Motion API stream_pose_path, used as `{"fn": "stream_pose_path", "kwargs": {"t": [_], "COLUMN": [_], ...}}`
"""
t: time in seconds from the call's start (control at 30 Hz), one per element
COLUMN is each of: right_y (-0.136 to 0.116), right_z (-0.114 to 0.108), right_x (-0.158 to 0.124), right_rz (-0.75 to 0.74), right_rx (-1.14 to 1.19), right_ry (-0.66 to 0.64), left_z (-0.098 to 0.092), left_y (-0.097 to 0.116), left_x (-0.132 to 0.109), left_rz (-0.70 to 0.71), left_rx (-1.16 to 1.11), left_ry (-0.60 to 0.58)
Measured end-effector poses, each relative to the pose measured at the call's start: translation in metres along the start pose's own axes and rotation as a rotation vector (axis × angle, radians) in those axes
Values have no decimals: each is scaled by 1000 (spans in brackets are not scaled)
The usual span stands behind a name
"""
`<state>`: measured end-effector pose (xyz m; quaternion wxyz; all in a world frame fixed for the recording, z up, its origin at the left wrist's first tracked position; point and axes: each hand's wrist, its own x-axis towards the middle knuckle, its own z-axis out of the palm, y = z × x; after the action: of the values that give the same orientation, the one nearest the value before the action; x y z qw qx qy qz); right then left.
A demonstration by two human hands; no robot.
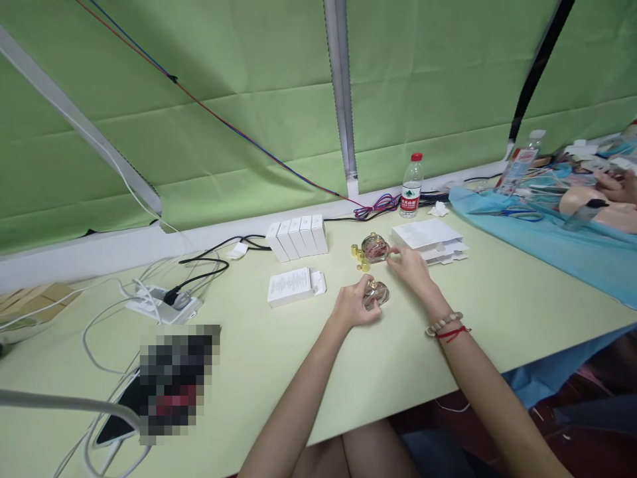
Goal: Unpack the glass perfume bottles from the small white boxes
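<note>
Left hand (354,305) holds glass bottle (381,293) (gold caps (366,265) nearby).

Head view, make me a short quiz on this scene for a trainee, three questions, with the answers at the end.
1. True or false: the left hand is holding a clear, rounded, glass-looking bottle with a gold top.

2. Multiple choice: which of the person's wrists wears the bracelet of pale round beads?
A) left
B) right
C) both

3. Count: how many upright white cardboard boxes stand in the row by the wall?

Key: 1. True. 2. B. 3. Five.
</note>
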<state>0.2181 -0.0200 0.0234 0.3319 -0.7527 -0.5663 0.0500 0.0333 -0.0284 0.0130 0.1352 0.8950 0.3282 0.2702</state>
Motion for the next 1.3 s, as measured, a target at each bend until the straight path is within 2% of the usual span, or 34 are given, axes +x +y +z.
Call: {"fn": "stream_pose_path", "kwargs": {"t": [0.17,0.4,0.57,0.73,1.0,1.13,1.3], "right_y": [7,-2,-4,-7,-2,-1,-4], "right_z": [5,5,5,2,16,26,31], "right_x": [-1,-5,-5,-5,-5,-3,-2], "right_rz": [62,41,42,66,-205,-252,-288], "right_rx": [-158,18,-9,-42,119,245,280], "right_ry": [-87,-162,-99,-170,-324,-361,-348], "left_z": [-1,4,6,8,9,10,9], "left_y": [0,-2,0,-1,-2,-2,-1], "left_x": [-1,-2,-2,-1,0,-1,0], "left_rz": [20,173,183,184,199,184,157], "left_rx": [2,79,62,61,72,82,95], "left_ry": [22,97,102,114,119,101,80]}}
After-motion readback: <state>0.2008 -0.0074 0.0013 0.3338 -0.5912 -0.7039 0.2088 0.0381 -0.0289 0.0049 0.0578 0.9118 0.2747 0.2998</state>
